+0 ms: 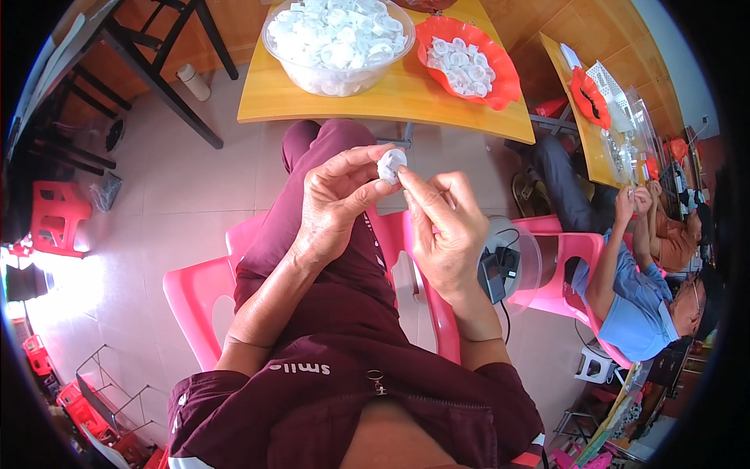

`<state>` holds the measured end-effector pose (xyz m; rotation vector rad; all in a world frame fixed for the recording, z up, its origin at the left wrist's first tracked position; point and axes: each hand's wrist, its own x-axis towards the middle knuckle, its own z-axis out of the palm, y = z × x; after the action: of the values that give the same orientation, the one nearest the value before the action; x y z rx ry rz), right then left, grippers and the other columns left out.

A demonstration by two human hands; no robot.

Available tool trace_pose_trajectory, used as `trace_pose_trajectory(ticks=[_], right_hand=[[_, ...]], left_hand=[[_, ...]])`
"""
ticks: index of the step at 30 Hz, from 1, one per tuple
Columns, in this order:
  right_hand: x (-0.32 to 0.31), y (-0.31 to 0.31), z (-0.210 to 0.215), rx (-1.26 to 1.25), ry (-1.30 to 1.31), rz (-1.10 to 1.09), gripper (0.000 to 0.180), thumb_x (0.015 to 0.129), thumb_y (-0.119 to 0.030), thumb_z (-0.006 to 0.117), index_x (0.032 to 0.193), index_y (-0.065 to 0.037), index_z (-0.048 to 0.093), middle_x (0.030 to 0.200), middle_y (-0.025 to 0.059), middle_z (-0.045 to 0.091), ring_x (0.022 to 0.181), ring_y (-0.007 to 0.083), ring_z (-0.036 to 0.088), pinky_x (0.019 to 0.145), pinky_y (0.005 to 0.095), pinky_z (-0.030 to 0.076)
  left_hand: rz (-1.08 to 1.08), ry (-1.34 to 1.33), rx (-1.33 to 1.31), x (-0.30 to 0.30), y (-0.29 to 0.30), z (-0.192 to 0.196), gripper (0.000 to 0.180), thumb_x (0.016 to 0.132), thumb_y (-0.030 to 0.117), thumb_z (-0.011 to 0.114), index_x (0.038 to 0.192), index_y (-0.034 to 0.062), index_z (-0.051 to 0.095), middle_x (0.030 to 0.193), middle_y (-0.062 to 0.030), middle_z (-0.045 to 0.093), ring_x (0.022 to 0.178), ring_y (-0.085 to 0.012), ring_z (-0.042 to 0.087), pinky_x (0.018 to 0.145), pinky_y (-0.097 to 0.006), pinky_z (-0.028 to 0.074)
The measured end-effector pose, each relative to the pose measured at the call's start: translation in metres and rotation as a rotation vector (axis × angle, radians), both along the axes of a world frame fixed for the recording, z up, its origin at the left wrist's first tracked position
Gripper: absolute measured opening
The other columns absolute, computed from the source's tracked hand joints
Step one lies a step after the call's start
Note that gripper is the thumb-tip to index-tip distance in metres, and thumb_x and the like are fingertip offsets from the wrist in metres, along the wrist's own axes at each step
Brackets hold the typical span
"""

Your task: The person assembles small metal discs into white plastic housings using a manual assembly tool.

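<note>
Above my lap, the thumb and fingers of my left hand pinch a small white round plastic piece. It is tilted, with a darker grey spot on its face. My right hand is bent around the piece's right side, its index fingertip pressed against the rim. On the wooden table ahead stands a clear plastic bowl heaped with white plastic pieces. To its right, a red wavy-edged dish holds several white round pieces.
I sit on a pink plastic chair. At my right, black power adapters lie by a clear round tub. Further right, a person in a blue shirt works at another table. A bottle stands on the floor at the left.
</note>
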<state>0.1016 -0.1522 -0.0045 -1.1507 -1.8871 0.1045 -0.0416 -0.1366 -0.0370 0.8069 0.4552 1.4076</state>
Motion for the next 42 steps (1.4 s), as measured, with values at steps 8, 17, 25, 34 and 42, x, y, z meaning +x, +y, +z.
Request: trace_pose_trajectory(ticks=[8, 17, 25, 34, 42], right_hand=[[-0.002, 0.001, -0.003, 0.019, 0.01, 0.0, 0.034, 0.071, 0.0, 0.065, 0.103, -0.013, 0.066, 0.071, 0.0032, 0.047, 0.048, 0.0151, 0.051, 0.042, 0.0291, 0.041], [-0.009, 0.003, -0.01, -0.002, 0.02, 0.005, 0.046, 0.071, 0.004, 0.061, 0.112, -0.015, 0.062, 0.072, 0.0045, 0.045, 0.049, 0.0163, 0.05, 0.042, 0.0301, 0.041], [-0.01, 0.007, -0.014, -0.042, 0.05, 0.034, 0.052, 0.067, 0.007, 0.06, 0.114, -0.015, 0.061, 0.071, 0.0049, 0.043, 0.05, 0.018, 0.05, 0.043, 0.0324, 0.042], [-0.01, 0.007, -0.015, -0.007, -0.079, -0.076, 0.054, 0.064, 0.008, 0.06, 0.113, -0.015, 0.061, 0.073, 0.005, 0.044, 0.053, 0.0184, 0.052, 0.045, 0.0323, 0.044], [-0.002, 0.009, -0.01, -0.041, 0.087, 0.031, 0.047, 0.069, 0.008, 0.061, 0.111, -0.013, 0.063, 0.071, 0.0049, 0.045, 0.051, 0.0167, 0.051, 0.045, 0.0315, 0.042]], left_hand=[[0.021, -0.013, -0.024, 0.0, -0.002, 0.001, 0.035, 0.079, -0.006, 0.061, 0.113, -0.0026, 0.054, 0.109, -0.0099, 0.059, 0.1, -0.0166, 0.057, 0.088, -0.03, 0.048], [0.161, -0.06, -0.079, 0.008, -0.007, 0.004, 0.032, 0.076, -0.01, 0.061, 0.107, -0.0029, 0.059, 0.105, -0.0085, 0.058, 0.096, -0.0158, 0.058, 0.085, -0.028, 0.049], [0.253, -0.031, -0.074, 0.013, -0.007, 0.0, 0.031, 0.076, -0.013, 0.058, 0.105, -0.0033, 0.06, 0.106, -0.0086, 0.057, 0.094, -0.0146, 0.058, 0.083, -0.028, 0.049], [0.303, 0.111, 0.058, 0.014, -0.004, -0.005, 0.03, 0.076, -0.011, 0.059, 0.105, -0.0033, 0.06, 0.109, -0.0098, 0.056, 0.096, -0.0158, 0.057, 0.083, -0.028, 0.049], [0.047, -0.233, -0.181, 0.008, -0.001, -0.004, 0.029, 0.079, -0.005, 0.059, 0.107, 0.0015, 0.059, 0.106, -0.01, 0.061, 0.097, -0.0163, 0.059, 0.085, -0.03, 0.051]])
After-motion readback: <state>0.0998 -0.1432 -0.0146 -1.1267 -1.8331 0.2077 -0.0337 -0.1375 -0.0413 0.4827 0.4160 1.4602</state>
